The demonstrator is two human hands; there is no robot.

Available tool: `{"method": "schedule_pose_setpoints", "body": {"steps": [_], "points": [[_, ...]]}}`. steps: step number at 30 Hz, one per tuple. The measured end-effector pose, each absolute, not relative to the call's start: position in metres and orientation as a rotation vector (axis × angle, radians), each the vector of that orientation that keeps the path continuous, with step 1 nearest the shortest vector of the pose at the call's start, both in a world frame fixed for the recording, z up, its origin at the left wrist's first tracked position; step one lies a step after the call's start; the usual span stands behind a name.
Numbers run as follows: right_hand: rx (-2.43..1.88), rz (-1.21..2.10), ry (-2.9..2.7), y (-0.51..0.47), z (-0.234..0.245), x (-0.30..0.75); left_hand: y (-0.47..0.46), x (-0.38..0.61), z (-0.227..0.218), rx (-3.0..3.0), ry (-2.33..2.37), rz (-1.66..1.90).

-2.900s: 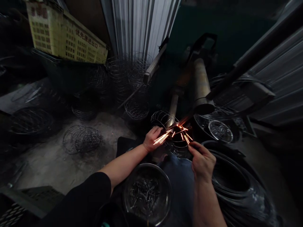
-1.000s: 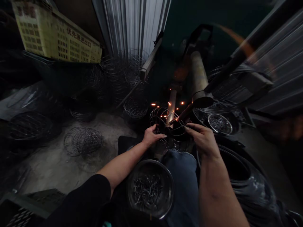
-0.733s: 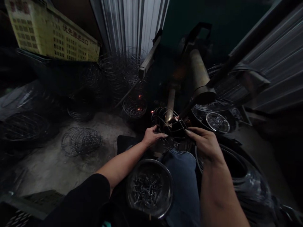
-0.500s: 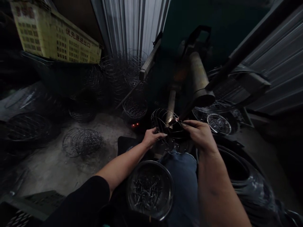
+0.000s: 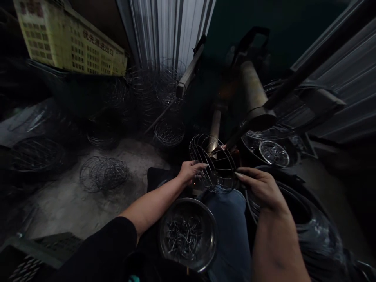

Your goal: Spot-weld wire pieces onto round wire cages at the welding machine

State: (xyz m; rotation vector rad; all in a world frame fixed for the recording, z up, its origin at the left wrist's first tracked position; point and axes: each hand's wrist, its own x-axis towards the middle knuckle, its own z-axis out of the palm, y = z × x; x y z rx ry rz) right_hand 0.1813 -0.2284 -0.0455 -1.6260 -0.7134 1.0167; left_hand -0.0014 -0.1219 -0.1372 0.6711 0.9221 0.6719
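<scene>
A round wire basket point(image 5: 216, 179) is held upright above my knees, around the tip of a metal rod point(image 5: 215, 127) of the machine in front. My left hand point(image 5: 189, 171) is closed on the basket's left side, thumb on the wires. On the other side, the thumb and forefinger of my right hand point(image 5: 261, 186) pinch the right edge of the basket; whether a small piece is also between them is too dark to tell. A steel bowl point(image 5: 209, 244) in my lap holds many short bent wire pieces point(image 5: 183, 235).
A thick metal cylinder point(image 5: 255, 88) and a dark slanting bar point(image 5: 320, 51) stand over the work. More wire baskets point(image 5: 102, 174) lie on the floor at left. A yellow crate point(image 5: 96, 58) is at back left, a bowl of small parts point(image 5: 273, 153) at right.
My right hand has moved right and slightly down, away from the rod tips to the basket's edge. The basket shows more fully, and a small spark glows below my left hand.
</scene>
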Motion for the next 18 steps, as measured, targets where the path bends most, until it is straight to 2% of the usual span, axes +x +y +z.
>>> {"method": "schedule_pose_setpoints", "body": {"steps": [14, 18], "points": [[-1.557, 0.963, -0.663, -0.229, -0.054, 0.173, -0.125, 0.006, -0.136, 0.623, 0.964, 0.631], [-1.538, 0.922, -0.679, -0.215, -0.043, 0.166, -0.122, 0.006, -0.134, 0.557, 0.951, 0.608]]}}
